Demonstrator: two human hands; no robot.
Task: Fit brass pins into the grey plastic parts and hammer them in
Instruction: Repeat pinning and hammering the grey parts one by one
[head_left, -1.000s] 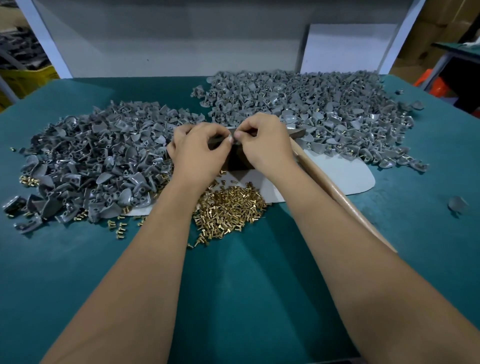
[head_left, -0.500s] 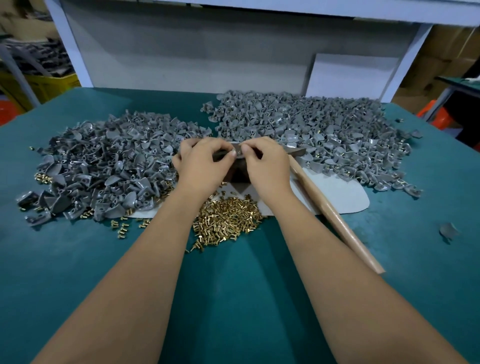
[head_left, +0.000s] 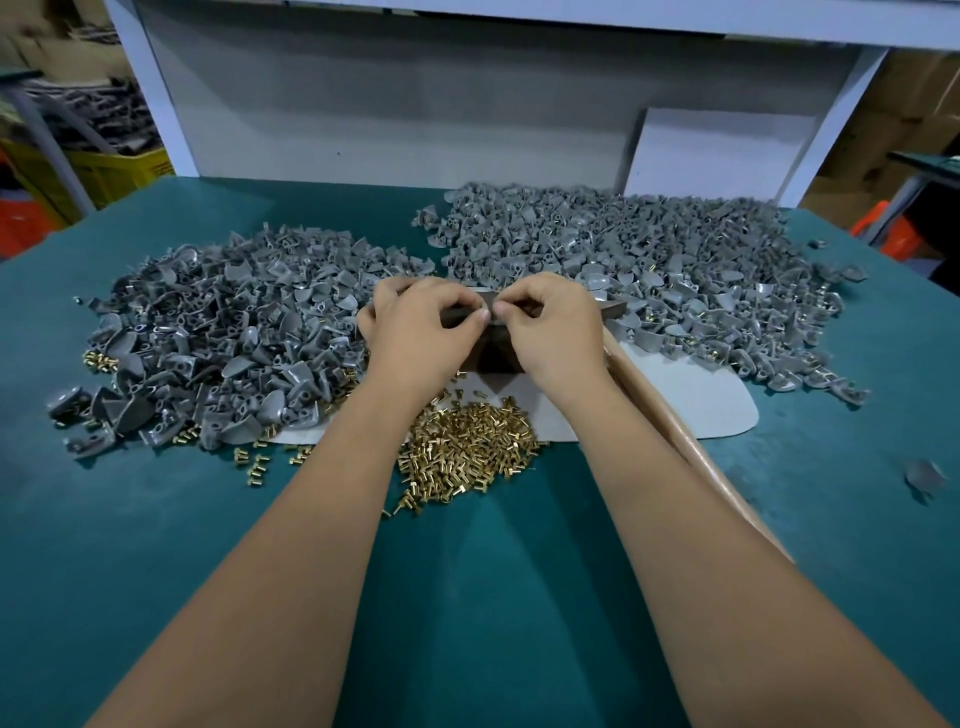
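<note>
My left hand (head_left: 415, 332) and my right hand (head_left: 550, 332) meet fingertip to fingertip over a dark block (head_left: 493, 358) at the table's middle. Between them they pinch one small grey plastic part (head_left: 490, 300); any pin at the right fingertips is hidden. A heap of brass pins (head_left: 467, 447) lies just in front of my wrists. Grey plastic parts form a pile on the left (head_left: 223, 332) and a larger pile at the back right (head_left: 649, 260). The hammer's wooden handle (head_left: 701, 457) runs under my right forearm, and its dark head (head_left: 615, 310) shows beside my right hand.
The teal table (head_left: 467, 597) carries a white mat (head_left: 691, 400) under the block and the piles. Loose pins (head_left: 254, 460) and a stray grey part (head_left: 922, 475) lie apart. A grey back panel (head_left: 415, 104) closes the far side, with a yellow crate (head_left: 119, 171) beyond the left corner.
The view has tilted up, so the table sits lower in frame. Both hands stay pinched together over the block, with only small finger movement.
</note>
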